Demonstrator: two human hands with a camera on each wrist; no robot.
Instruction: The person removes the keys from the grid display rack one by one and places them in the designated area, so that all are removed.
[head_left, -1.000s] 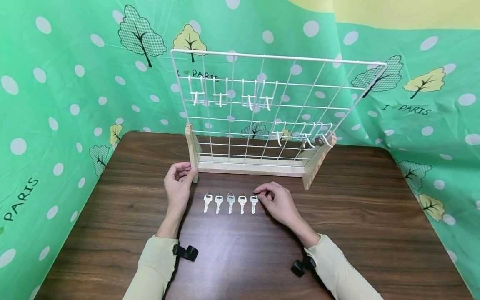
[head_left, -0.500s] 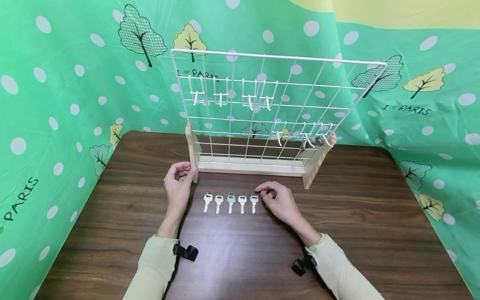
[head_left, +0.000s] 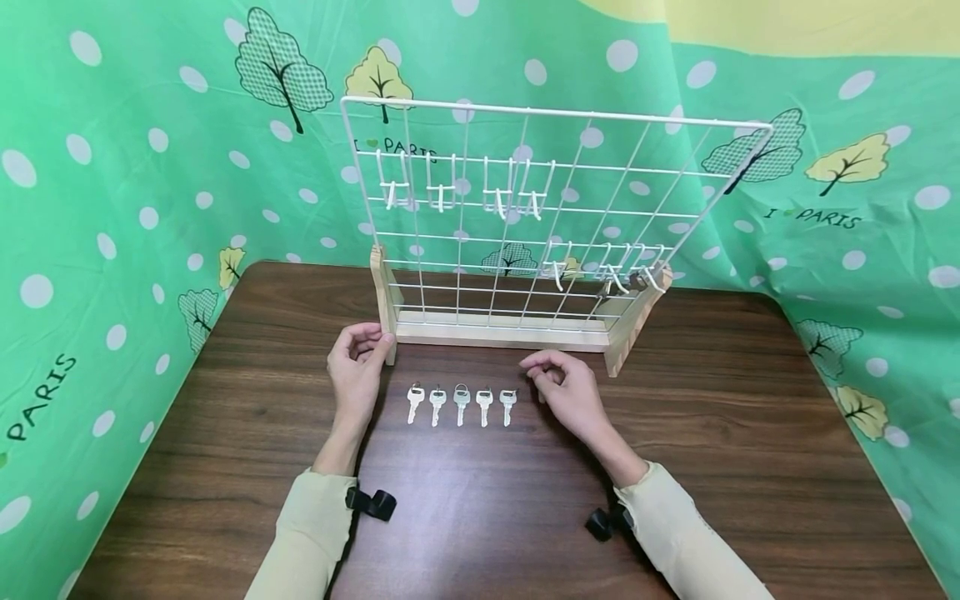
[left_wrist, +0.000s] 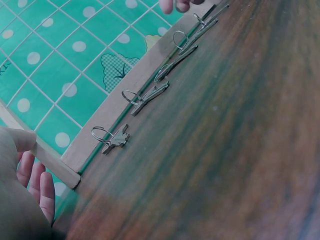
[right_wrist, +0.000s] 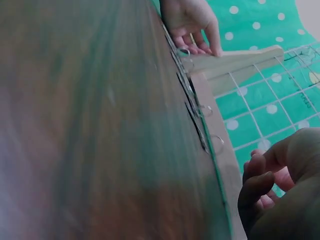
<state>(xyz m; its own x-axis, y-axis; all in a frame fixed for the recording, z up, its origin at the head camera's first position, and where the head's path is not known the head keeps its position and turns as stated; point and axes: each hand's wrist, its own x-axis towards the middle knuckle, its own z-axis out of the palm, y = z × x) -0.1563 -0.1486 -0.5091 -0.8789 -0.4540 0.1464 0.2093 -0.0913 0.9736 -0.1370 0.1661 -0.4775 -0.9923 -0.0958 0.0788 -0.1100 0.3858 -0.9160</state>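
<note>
Several silver keys with split rings lie in a row on the brown table. Behind them stands a white wire grid rack on a wooden base. At the rack's left wooden foot, my left hand holds the front end between thumb and fingers. My right hand hovers just right of the rightmost key, apart from it. Its fingers are loosely bent, and nothing shows between them in the right wrist view. The left wrist view shows the key rings standing up from the table.
White hooks hang on the grid's upper left, and more hooks at its lower right. Small metallic things hang at the lower right hooks, too small to tell. A green patterned cloth surrounds the table.
My right hand has drawn away from the rightmost key, to the right and slightly back toward the rack. The keys and my left hand stay in place.
</note>
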